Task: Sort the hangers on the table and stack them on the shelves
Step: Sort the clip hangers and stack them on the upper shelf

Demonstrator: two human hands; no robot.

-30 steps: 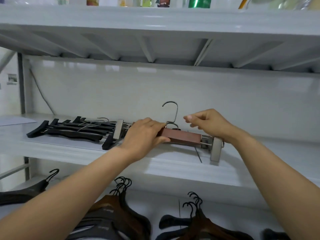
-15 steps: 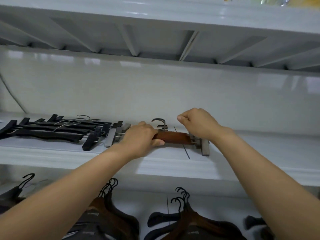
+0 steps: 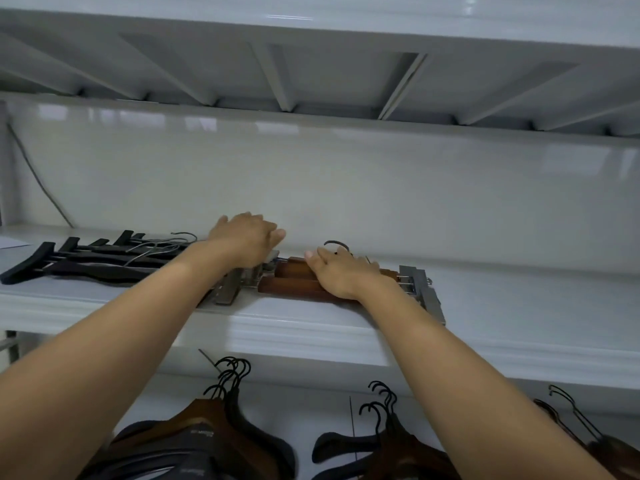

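A small stack of brown wooden clip hangers (image 3: 291,285) lies flat on the middle shelf (image 3: 311,329), with metal clips at its left end (image 3: 228,289) and right end (image 3: 429,299). A wire hook (image 3: 334,243) rises behind the stack. My right hand (image 3: 343,275) lies palm down on the wooden bars, fingers stretched out. Over the left clips my left hand (image 3: 246,242) rests with its thumb pointing right; its fingertips are hidden behind the hand. A row of black clip hangers (image 3: 97,261) sits to the left on the same shelf.
On the lower shelf lie piles of brown and black coat hangers (image 3: 194,434) (image 3: 398,445), with more at the far right (image 3: 616,452). The upper shelf's ribbed underside (image 3: 311,64) hangs close overhead. A thin cable (image 3: 38,178) runs down the back wall at left.
The brown hanger has gone down flat onto the stack. My left hand let go of the bar and slid left over the clips. My right hand opened and lies on the bars.
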